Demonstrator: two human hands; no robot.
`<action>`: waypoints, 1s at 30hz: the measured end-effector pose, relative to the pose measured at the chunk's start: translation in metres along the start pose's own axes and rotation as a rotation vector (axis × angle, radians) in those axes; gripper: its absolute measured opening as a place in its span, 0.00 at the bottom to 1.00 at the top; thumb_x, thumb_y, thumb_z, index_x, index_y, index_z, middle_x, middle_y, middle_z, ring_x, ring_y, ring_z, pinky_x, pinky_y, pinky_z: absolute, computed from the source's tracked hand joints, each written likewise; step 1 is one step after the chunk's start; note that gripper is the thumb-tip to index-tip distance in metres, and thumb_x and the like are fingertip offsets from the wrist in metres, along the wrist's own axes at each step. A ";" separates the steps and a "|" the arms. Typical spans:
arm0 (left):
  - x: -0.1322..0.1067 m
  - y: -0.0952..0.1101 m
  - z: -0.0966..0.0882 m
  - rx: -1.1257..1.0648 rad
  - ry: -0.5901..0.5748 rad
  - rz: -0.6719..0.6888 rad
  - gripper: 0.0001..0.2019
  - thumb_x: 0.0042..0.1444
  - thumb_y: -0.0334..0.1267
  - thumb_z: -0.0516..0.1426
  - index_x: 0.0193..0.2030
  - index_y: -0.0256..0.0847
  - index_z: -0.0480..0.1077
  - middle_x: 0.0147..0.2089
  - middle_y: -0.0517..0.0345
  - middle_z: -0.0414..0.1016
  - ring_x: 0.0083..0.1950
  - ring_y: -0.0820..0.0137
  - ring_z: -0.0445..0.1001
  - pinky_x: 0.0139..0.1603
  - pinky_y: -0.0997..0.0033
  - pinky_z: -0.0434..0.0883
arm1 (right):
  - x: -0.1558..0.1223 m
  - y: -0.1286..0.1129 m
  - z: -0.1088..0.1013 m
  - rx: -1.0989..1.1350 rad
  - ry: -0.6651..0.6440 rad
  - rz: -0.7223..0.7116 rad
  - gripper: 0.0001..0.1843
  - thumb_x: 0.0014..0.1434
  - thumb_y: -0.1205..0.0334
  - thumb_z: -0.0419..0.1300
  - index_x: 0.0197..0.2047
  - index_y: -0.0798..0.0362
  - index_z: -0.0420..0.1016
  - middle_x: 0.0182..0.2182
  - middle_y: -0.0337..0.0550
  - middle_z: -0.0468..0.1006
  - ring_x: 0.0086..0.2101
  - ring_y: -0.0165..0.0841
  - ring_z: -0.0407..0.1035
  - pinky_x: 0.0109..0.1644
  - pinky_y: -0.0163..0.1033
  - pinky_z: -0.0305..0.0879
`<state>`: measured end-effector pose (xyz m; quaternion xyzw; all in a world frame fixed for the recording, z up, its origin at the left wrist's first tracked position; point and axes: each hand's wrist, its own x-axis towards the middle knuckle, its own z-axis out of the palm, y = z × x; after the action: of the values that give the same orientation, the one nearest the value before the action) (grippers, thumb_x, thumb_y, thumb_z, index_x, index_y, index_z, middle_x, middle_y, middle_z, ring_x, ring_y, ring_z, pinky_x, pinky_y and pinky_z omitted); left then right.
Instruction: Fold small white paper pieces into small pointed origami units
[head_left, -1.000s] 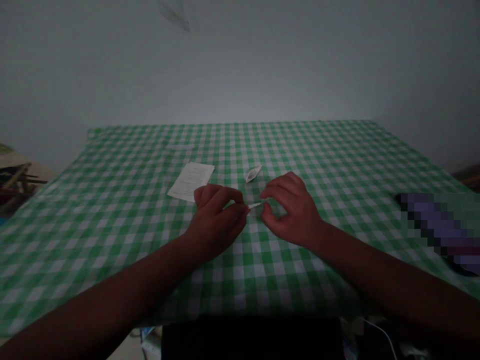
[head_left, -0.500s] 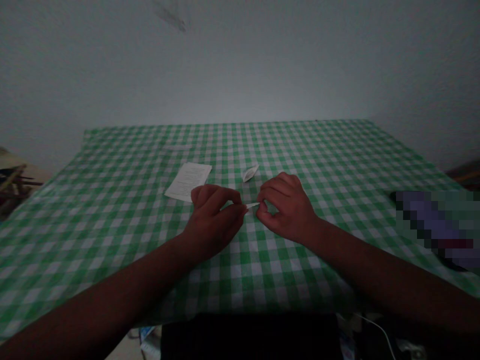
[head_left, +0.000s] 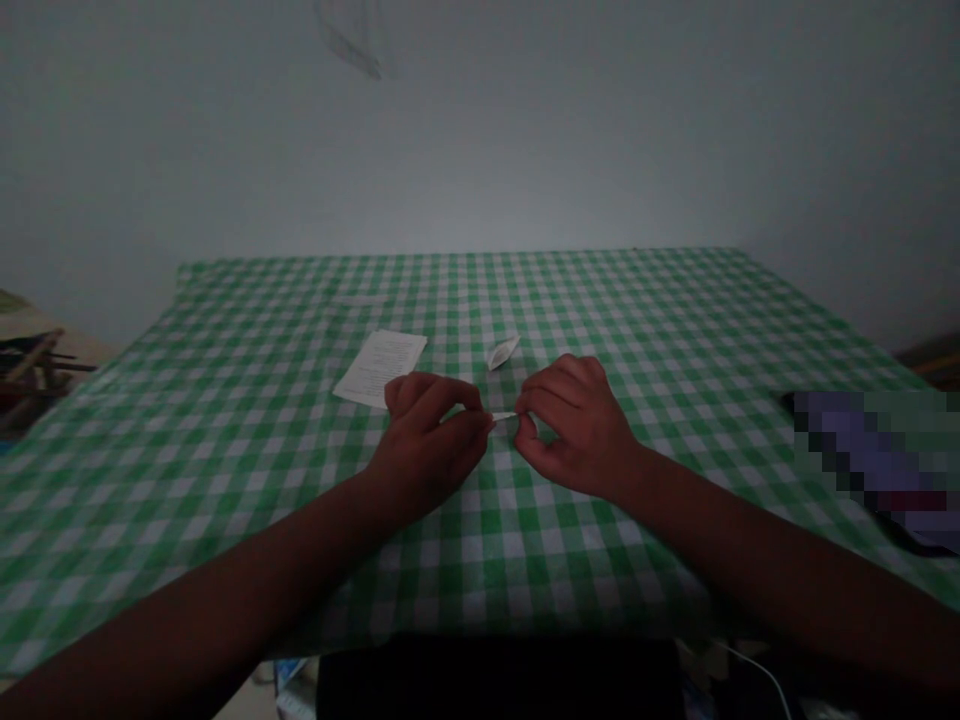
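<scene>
A narrow strip of white paper (head_left: 504, 416) runs between my hands, above the green gingham tablecloth (head_left: 645, 320). My left hand (head_left: 427, 442) pinches one end of it between thumb and fingers. My right hand (head_left: 574, 428) has its fingertips on the other end, partly hiding it. Just beyond the hands lies a small folded white paper piece (head_left: 503, 351). Farther left, a printed white sheet (head_left: 380, 368) lies flat, its near corner close to my left hand's knuckles.
A pixelated, purple-toned object (head_left: 870, 455) lies at the cloth's right side. Below the front edge are a dark object (head_left: 495, 680) and a white cable (head_left: 757, 668). Sticks and clutter (head_left: 30, 372) stand beyond the left edge; a wall rises behind.
My right hand has moved left, closing on the strip's free end. My left hand has barely moved, and the view has shifted slightly.
</scene>
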<state>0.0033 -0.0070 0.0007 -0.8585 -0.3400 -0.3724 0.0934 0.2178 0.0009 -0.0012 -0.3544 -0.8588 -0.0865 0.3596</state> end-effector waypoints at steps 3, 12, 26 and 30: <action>0.002 0.001 0.000 -0.023 0.003 -0.008 0.03 0.58 0.31 0.62 0.37 0.42 0.73 0.40 0.57 0.77 0.41 0.66 0.70 0.46 0.58 0.62 | 0.000 0.000 0.000 -0.013 -0.001 -0.005 0.02 0.56 0.67 0.57 0.32 0.52 0.70 0.32 0.41 0.77 0.37 0.39 0.65 0.43 0.49 0.56; 0.002 0.000 0.000 -0.043 -0.008 -0.015 0.01 0.58 0.33 0.62 0.37 0.43 0.74 0.40 0.57 0.77 0.42 0.66 0.70 0.47 0.58 0.61 | 0.000 0.000 0.003 -0.055 0.009 -0.023 0.04 0.56 0.68 0.56 0.30 0.52 0.68 0.30 0.41 0.75 0.35 0.37 0.65 0.41 0.47 0.54; 0.004 -0.019 -0.012 0.042 -0.061 -0.064 0.01 0.59 0.33 0.61 0.36 0.42 0.74 0.41 0.55 0.76 0.44 0.62 0.70 0.47 0.56 0.62 | -0.001 0.016 0.001 -0.124 -0.016 0.066 0.05 0.55 0.67 0.56 0.28 0.52 0.67 0.29 0.40 0.74 0.34 0.36 0.64 0.41 0.46 0.53; 0.003 -0.017 -0.016 -0.053 -0.138 -0.024 0.02 0.59 0.35 0.60 0.39 0.42 0.72 0.44 0.54 0.76 0.46 0.62 0.71 0.49 0.55 0.61 | -0.002 0.013 -0.001 -0.085 -0.052 0.009 0.05 0.57 0.67 0.55 0.29 0.52 0.68 0.30 0.41 0.74 0.35 0.37 0.64 0.42 0.46 0.53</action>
<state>-0.0153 0.0011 0.0127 -0.8802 -0.3458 -0.3224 0.0425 0.2274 0.0090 -0.0032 -0.3755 -0.8617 -0.1121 0.3223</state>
